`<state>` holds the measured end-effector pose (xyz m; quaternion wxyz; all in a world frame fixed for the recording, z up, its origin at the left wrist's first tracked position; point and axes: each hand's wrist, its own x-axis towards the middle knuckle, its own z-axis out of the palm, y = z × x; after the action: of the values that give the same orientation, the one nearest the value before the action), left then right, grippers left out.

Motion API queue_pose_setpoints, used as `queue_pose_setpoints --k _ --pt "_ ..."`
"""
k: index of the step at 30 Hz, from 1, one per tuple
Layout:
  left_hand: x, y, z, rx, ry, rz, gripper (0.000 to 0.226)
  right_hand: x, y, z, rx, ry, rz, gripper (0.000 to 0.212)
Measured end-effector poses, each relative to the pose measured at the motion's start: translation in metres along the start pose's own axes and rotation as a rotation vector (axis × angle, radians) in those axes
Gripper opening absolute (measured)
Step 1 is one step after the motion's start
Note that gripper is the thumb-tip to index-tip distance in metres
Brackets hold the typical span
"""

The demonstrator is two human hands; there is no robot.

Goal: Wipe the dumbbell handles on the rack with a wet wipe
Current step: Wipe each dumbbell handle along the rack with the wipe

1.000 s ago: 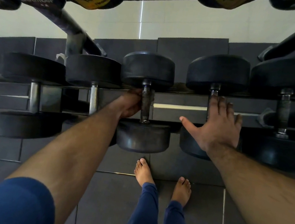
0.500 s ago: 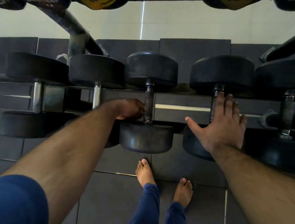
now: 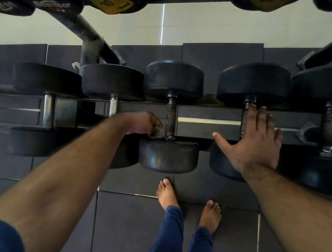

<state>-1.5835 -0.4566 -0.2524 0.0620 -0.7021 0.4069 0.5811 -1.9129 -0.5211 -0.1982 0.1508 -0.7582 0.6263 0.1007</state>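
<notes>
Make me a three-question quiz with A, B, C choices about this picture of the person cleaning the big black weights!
1. Where is the left hand?
A. at the near end of the middle black rubber dumbbell's dark metal handle
B. on the floor
C. on the yellow label

2. What number is on the yellow label?
A. 5
B. 10
C. 30

3. How is the right hand?
A. fist
B. pinching a cloth
C. fingers straight, flat against the next dumbbell's ribbed handle

Answers: 1 A, it sits beside the handle's lower end, holding a small crumpled wipe. 2 B, "10" is printed there. 3 C, its fingers are spread.
</notes>
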Motion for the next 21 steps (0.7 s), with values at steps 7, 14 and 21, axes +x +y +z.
queue_pose_setpoints --k 7,14,21 --pt "-0.031 0.039 0.003 -0.003 0.343 0.543 0.030 -0.001 -0.001 0.000 -0.014 -0.006 0.002 0.129" --pt "-0.024 0.044 -0.012 0.850 -0.050 0.490 0.041 0.000 -0.003 -0.001 -0.024 -0.019 0.009 0.128" --pt "-0.035 0.032 -0.021 0.452 0.808 0.469 0.027 0.000 -0.003 -0.002 -0.026 -0.012 0.005 0.127"
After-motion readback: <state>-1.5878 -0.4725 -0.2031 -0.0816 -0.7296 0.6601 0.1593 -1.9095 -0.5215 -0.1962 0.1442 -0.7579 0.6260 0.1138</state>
